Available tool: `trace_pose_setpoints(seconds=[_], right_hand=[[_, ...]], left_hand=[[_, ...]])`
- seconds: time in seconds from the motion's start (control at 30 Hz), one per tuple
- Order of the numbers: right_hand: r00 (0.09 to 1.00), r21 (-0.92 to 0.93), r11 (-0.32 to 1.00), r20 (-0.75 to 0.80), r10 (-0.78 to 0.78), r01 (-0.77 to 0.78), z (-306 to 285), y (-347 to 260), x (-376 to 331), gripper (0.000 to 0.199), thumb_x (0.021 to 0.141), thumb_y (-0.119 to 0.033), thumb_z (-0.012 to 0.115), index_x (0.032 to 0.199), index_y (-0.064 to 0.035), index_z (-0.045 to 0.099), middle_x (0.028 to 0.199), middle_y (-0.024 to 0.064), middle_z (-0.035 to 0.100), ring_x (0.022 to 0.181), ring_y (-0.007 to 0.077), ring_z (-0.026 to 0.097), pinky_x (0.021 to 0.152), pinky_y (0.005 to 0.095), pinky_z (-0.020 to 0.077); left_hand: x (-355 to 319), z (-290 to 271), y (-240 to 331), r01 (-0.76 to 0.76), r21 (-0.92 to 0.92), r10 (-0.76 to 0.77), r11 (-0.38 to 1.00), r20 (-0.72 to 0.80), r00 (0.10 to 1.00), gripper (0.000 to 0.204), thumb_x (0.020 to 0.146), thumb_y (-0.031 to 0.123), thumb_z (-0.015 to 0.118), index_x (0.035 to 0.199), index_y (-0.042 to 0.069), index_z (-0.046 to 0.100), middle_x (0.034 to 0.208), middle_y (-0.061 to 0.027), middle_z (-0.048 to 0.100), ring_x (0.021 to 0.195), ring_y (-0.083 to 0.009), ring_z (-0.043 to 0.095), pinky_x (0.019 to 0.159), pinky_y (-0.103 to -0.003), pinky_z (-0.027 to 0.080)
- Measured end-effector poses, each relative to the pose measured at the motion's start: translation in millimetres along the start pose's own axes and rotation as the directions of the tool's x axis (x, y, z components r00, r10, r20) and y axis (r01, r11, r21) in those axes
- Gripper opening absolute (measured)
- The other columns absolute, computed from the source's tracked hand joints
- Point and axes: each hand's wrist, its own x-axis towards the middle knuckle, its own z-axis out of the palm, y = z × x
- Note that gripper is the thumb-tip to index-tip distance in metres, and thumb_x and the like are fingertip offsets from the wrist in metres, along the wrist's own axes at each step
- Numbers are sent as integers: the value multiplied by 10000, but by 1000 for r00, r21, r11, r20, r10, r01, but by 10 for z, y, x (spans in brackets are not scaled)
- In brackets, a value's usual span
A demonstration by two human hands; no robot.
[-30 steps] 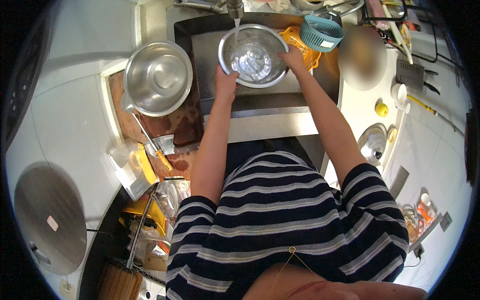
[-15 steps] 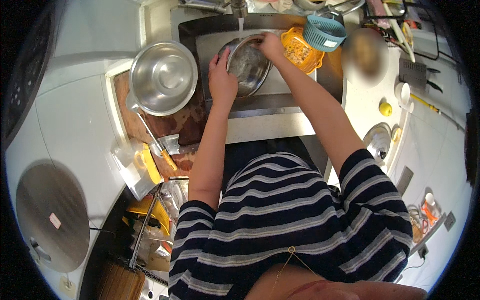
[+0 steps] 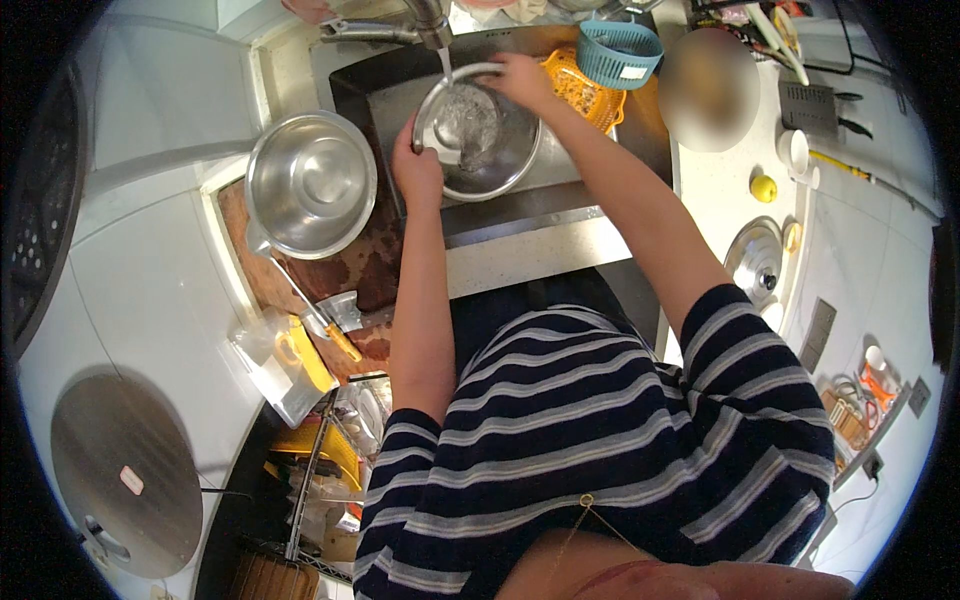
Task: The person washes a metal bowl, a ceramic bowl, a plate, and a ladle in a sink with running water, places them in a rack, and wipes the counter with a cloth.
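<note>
Water runs from the faucet into a round metal bowl in the sink, and splashes about inside it. My left hand grips the bowl's left rim, thumb on the inside. At the far right of the rim my right hand is closed on the edge; some of its fingertips are hidden. An orange basket with small bits in it sits right of my right hand, and a blue-green basket stands at its far side.
On the wooden board to the left sit a larger metal bowl, a cleaver and a yellow-handled tool. The right counter holds a yellow-green fruit, a pot lid and a white cup.
The bowl has gone from tipped to nearly level, and the water stream now falls inside it. My left hand has shifted down along the rim. The whole view has shifted slightly.
</note>
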Motion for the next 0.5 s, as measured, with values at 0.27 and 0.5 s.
trace_pose_setpoints(seconds=[0.27, 0.5], right_hand=[[862, 605, 648, 478, 170, -463, -766, 153, -828, 674, 781, -195, 681, 1388, -3, 461, 1099, 155, 670, 879, 220, 653, 770, 366, 531], [901, 638, 722, -99, 423, -269, -731, 153, -1523, 726, 781, 13, 588, 1472, -46, 371, 1253, 189, 608, 1057, 226, 629, 921, 342, 485]], left_hand=[[364, 0, -225, 63, -432, -45, 899, 51, 998, 540, 829, -77, 576, 1362, -3, 530, 1209, -87, 639, 1062, -194, 613, 938, -311, 465], [592, 662, 130, 196, -139, -176, 971, 146, 973, 417, 878, 145, 745, 1238, -10, 605, 1132, -68, 658, 1027, -167, 623, 901, -294, 471]])
